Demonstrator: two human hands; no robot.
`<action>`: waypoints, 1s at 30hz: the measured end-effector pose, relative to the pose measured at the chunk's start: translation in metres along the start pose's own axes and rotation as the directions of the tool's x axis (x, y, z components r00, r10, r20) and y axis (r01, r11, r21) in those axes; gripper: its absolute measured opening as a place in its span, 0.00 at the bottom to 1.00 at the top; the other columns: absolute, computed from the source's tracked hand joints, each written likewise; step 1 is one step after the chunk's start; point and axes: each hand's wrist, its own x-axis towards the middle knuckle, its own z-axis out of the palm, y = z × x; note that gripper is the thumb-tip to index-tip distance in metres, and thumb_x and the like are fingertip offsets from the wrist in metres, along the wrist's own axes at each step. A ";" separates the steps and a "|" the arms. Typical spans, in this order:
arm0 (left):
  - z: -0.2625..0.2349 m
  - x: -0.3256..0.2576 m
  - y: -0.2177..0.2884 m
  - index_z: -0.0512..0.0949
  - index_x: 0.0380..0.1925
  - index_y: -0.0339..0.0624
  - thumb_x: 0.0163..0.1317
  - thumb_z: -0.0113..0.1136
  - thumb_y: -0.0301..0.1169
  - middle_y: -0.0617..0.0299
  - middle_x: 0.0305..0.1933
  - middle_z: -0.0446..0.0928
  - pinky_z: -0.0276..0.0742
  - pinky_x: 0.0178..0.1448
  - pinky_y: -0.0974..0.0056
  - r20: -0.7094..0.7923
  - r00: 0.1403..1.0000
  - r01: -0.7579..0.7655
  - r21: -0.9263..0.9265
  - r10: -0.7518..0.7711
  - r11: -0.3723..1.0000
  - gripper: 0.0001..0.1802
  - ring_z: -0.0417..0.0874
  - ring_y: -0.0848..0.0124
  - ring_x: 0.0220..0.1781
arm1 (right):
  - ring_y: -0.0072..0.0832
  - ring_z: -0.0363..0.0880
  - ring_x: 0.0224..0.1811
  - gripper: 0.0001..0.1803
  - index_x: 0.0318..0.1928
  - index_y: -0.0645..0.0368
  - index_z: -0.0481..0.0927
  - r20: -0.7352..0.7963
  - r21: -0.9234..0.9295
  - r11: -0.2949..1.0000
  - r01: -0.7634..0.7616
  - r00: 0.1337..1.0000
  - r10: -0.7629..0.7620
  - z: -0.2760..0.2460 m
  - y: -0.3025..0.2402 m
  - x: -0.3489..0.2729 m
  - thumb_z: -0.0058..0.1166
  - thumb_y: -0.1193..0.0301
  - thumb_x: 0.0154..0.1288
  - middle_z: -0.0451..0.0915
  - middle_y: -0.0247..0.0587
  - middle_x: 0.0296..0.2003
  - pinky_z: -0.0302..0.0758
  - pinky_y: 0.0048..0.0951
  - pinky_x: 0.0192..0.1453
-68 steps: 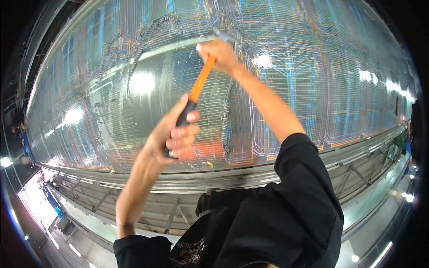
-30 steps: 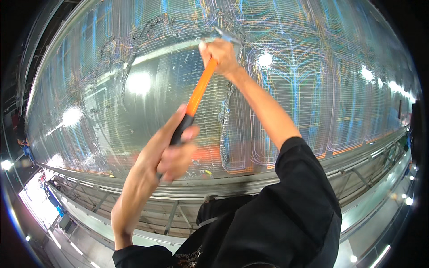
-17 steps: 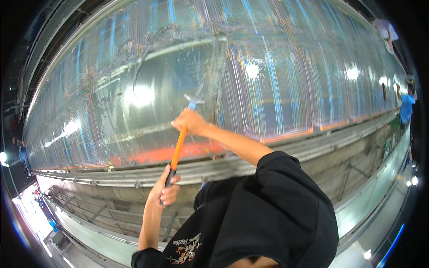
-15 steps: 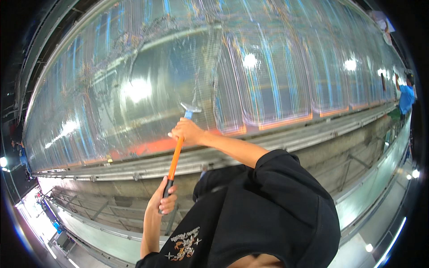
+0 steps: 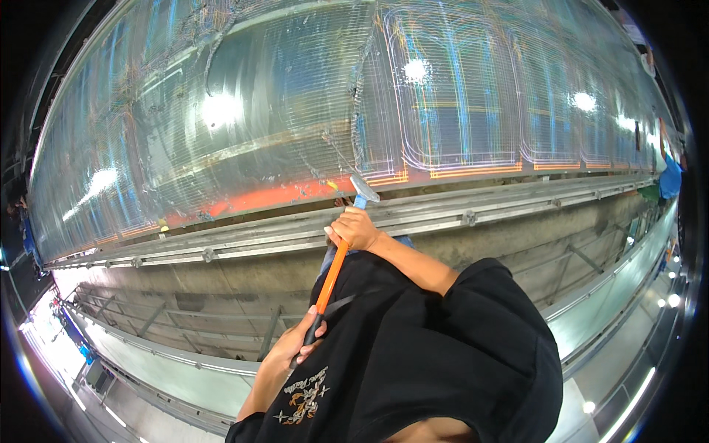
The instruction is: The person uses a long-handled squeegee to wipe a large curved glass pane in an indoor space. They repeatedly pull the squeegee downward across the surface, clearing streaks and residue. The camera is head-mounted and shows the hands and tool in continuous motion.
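Both hands are gripping a hammer [image 5: 334, 266] with an orange handle and a metal head. The right hand [image 5: 354, 229] is closing its fingers around the handle just below the head; the left hand [image 5: 295, 347] is wrapping its fingers around the dark grip at the lower end. The hammer is lying steeply tilted in front of the black shirt [image 5: 413, 354], its head reaching the grey metal rail [image 5: 458, 214] under the large curved transparent sheet [image 5: 295, 103]. Compared with the frames of a second or two ago, the hammer is sitting much lower: the head was then raised high against the sheet, whereas it is now level with the orange strip [image 5: 266, 198] along the sheet's lower edge.
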 end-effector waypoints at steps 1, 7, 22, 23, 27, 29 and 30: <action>0.002 -0.003 0.009 0.69 0.27 0.50 0.74 0.38 0.70 0.75 0.12 0.57 0.49 0.12 0.73 0.005 1.000 0.007 0.003 -0.007 1.000 0.36 0.54 0.82 0.07 | 0.33 0.73 0.19 0.17 0.19 0.53 0.72 -0.004 0.012 1.000 0.009 1.000 -0.009 -0.002 0.005 0.005 0.63 0.72 0.63 0.72 0.35 0.16 0.68 0.35 0.30; 0.006 -0.044 0.115 0.64 0.28 0.50 0.76 0.34 0.68 0.72 0.10 0.55 0.56 0.10 0.69 0.142 0.977 0.180 -0.170 -0.157 0.969 0.34 0.55 0.77 0.05 | 0.35 0.74 0.18 0.13 0.23 0.56 0.73 -0.116 0.080 0.996 0.036 0.993 -0.026 -0.002 0.040 0.070 0.63 0.77 0.61 0.73 0.36 0.17 0.69 0.35 0.27; 0.035 -0.020 0.430 0.61 0.25 0.51 0.79 0.33 0.65 0.72 0.06 0.55 0.60 0.02 0.67 0.071 0.997 0.034 -0.317 -0.013 0.948 0.33 0.57 0.78 0.01 | 0.29 0.69 0.11 0.22 0.14 0.49 0.70 -0.486 -0.100 0.984 0.148 0.856 -0.178 -0.081 0.297 0.333 0.60 0.70 0.67 0.71 0.30 0.11 0.65 0.34 0.20; 0.042 -0.015 0.448 0.61 0.26 0.51 0.80 0.32 0.63 0.72 0.06 0.56 0.61 0.02 0.67 0.111 0.993 0.008 -0.372 0.036 0.928 0.32 0.57 0.77 0.01 | 0.31 0.70 0.12 0.22 0.15 0.49 0.71 -0.510 -0.118 0.979 0.169 0.836 -0.206 -0.090 0.320 0.352 0.59 0.69 0.68 0.72 0.31 0.11 0.65 0.35 0.20; 0.036 0.029 0.497 0.62 0.32 0.49 0.82 0.29 0.59 0.70 0.09 0.60 0.63 0.03 0.67 0.337 0.898 -0.049 -0.563 0.283 0.825 0.29 0.59 0.78 0.02 | 0.45 0.75 0.17 0.22 0.17 0.54 0.70 -0.362 -0.130 0.976 0.175 0.908 -0.211 -0.124 0.386 0.389 0.61 0.67 0.68 0.73 0.43 0.15 0.70 0.45 0.26; 0.027 0.032 0.488 0.65 0.30 0.49 0.81 0.35 0.59 0.73 0.09 0.60 0.64 0.04 0.69 0.337 0.876 -0.105 -0.564 0.345 0.819 0.28 0.58 0.81 0.02 | 0.40 0.73 0.16 0.21 0.19 0.51 0.76 -0.329 -0.136 0.983 0.126 0.930 -0.165 -0.123 0.377 0.398 0.56 0.63 0.72 0.73 0.37 0.14 0.68 0.41 0.25; 0.023 0.034 0.477 0.66 0.29 0.49 0.81 0.38 0.59 0.75 0.10 0.60 0.64 0.04 0.70 0.346 0.860 -0.131 -0.560 0.375 0.818 0.28 0.57 0.82 0.03 | 0.41 0.74 0.17 0.20 0.20 0.51 0.76 -0.258 -0.037 0.989 0.142 0.955 -0.147 -0.118 0.365 0.393 0.56 0.62 0.72 0.74 0.38 0.15 0.69 0.42 0.27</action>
